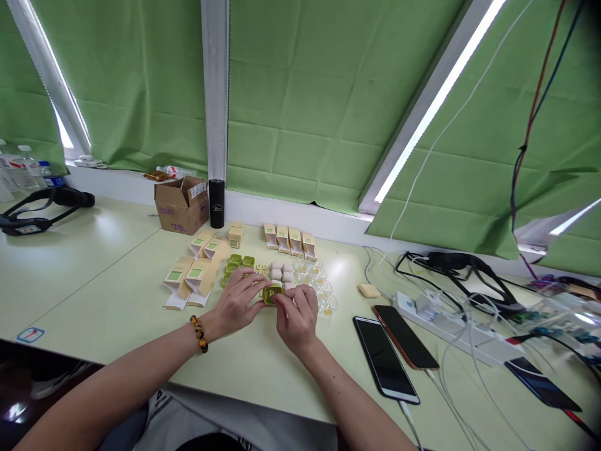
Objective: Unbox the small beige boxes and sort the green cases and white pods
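Note:
Between my two hands is a small square green container (271, 295), raised just above the table, with something tiny and pale in it. My left hand (240, 299) grips its left side with fingers and thumb. My right hand (297, 314) is closed, thumb and forefinger pinched at its right edge; any small piece between those fingertips is hidden. More green containers (248, 261) stand behind my left hand. Small yellowish pieces (261, 268), pale rounded blocks (277, 274) and clear plastic covers (323, 287) are set out in groups behind and beside my hands.
Opened beige cartons (199, 275) lie left, with a row of similar cartons (288, 240) behind. A cardboard box (181, 205) and black tumbler (216, 203) stand at the back. Phones (385, 358), a power strip (446, 329), cables and black headgear (464, 275) occupy the right.

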